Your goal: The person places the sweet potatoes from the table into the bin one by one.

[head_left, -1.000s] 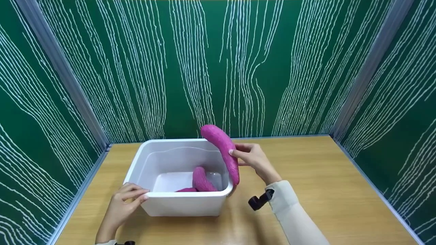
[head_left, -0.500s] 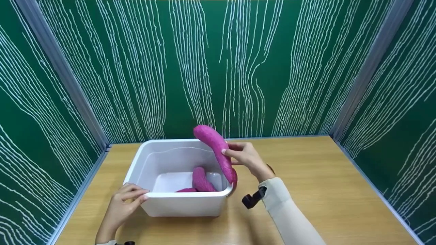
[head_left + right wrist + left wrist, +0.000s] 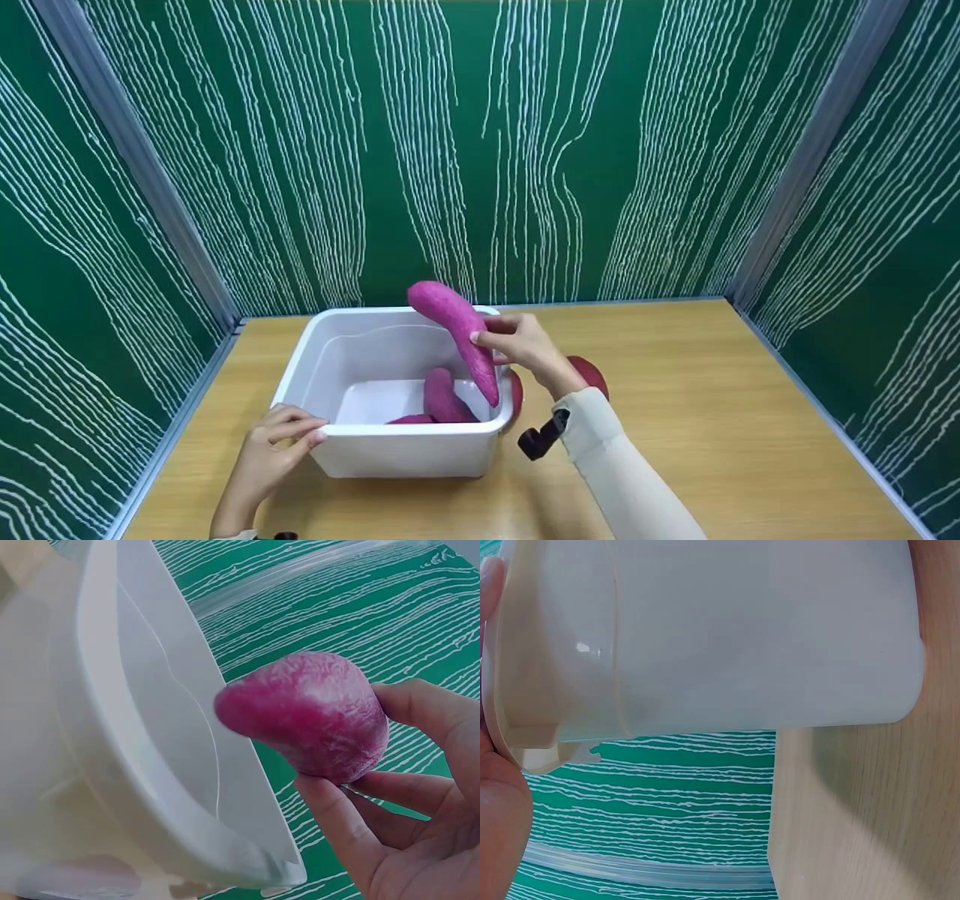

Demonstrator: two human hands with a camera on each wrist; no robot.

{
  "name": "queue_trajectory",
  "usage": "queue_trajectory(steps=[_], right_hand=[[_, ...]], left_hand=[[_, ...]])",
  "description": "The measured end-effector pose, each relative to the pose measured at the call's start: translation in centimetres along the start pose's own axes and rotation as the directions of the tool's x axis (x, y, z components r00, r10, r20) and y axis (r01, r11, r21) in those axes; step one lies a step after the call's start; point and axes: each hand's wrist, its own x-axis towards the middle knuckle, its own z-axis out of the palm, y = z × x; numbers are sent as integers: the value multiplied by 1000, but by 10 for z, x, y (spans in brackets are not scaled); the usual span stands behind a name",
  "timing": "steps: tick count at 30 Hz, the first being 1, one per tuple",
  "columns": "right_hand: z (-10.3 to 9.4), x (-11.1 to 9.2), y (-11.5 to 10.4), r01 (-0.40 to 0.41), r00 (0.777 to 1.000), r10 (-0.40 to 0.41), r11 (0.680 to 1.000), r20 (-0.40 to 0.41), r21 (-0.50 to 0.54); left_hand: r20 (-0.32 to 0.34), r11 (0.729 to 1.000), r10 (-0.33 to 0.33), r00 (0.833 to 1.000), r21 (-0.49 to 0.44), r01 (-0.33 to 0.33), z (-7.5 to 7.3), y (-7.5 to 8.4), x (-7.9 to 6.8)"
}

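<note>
My right hand [image 3: 531,351] pinches a long, curved pinkish-purple sweet potato [image 3: 450,315] between thumb and fingers. It hangs tilted over the right side of a white plastic bin [image 3: 405,452], thick end up and narrow tip down by the inner wall. In the right wrist view the sweet potato [image 3: 322,716] points its tip toward the bin's rim [image 3: 124,727]. Two more sweet potatoes lie on the bin floor; one curved one [image 3: 444,396] shows well, the other [image 3: 412,418] is partly hidden by the front wall. My left hand [image 3: 274,442] grips the bin's front left rim.
Two red rounded things sit to the right: one [image 3: 516,396] close against the bin's right wall, the other [image 3: 589,373] partly behind my right wrist. The wooden table [image 3: 720,420] is walled at back and sides by green panels [image 3: 480,150] with white lines.
My right hand has carried the sweet potato left, from the bin's right rim to inside it, tilting it further. The red things came into view behind it. The left hand has stayed put.
</note>
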Motion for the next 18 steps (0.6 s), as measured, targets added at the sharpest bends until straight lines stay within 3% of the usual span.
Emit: queue_trajectory(steps=[9,18], right_hand=[[7,3,1,-10,1000,11,1000,18,-17],[12,5,1,-22,999,23,1000,36,-18]], left_hand=[[6,998,-67,998,-3,67,0,2,0],[8,997,-77,997,0,77,-1,3,1]])
